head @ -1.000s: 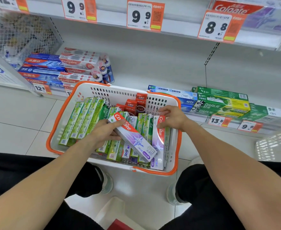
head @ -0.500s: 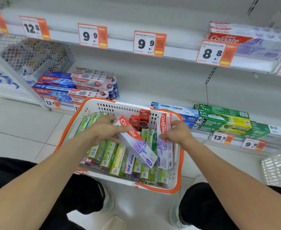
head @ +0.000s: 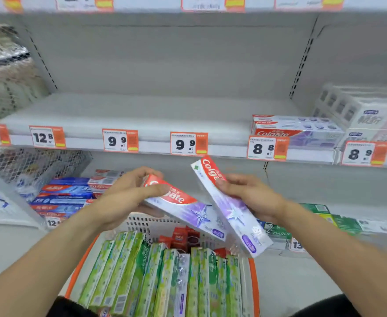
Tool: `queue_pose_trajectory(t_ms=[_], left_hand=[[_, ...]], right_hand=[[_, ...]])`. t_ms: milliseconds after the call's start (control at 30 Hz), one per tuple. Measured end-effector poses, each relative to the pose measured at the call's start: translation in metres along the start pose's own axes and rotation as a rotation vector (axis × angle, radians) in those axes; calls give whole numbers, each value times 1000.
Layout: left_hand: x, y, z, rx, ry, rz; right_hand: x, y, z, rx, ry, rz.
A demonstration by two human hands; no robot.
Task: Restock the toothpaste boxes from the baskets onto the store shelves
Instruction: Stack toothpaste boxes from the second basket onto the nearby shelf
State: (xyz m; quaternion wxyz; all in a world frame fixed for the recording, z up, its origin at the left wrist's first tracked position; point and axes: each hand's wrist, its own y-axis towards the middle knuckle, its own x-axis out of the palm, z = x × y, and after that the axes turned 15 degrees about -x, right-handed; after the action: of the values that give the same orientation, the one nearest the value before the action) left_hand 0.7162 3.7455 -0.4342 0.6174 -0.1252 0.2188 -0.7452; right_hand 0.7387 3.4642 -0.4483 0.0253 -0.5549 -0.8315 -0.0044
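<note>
Toothpaste boxes, mid-restock. We hold one purple Colgate box (head: 188, 208) gripped in our left hand (head: 124, 197) and another (head: 231, 209) in our right hand (head: 254, 197), both lifted above the orange basket (head: 254, 284). The middle shelf (head: 142, 115) holds matching boxes (head: 297, 130) only at far right; the basket remains crowded with green boxes (head: 156, 275), so most work is left.

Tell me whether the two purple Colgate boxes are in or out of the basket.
Out. The left hand and right hand each grip a Colgate box above the orange-rimmed basket.
</note>
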Motion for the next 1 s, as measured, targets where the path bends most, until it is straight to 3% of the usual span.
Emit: queue_pose_trajectory(t_ms=[100, 167, 333, 433, 600, 700, 867, 1000], left_hand=[[11, 6, 4, 15, 46, -19], [19, 11, 5, 38, 29, -23], [35, 25, 16, 138, -160, 24], [43, 35, 20, 223, -285, 51], [55, 43, 23, 231, -425, 46], [61, 44, 23, 237, -446, 33], [64, 45, 27, 302, -301, 89], [68, 47, 30, 329, -272, 83]], right_hand=[[4, 7, 1, -59, -78, -63], [7, 13, -5, -227, -289, -31], [1, 11, -53, -836, -681, 266], [-34, 25, -106, -1009, -912, 346], [-108, 82, -153, -762, -1188, 405], [-137, 112, -153, -602, -1201, 430], [-169, 141, -141, -212, -1255, 185], [-180, 145, -130, -35, -1275, 42]])
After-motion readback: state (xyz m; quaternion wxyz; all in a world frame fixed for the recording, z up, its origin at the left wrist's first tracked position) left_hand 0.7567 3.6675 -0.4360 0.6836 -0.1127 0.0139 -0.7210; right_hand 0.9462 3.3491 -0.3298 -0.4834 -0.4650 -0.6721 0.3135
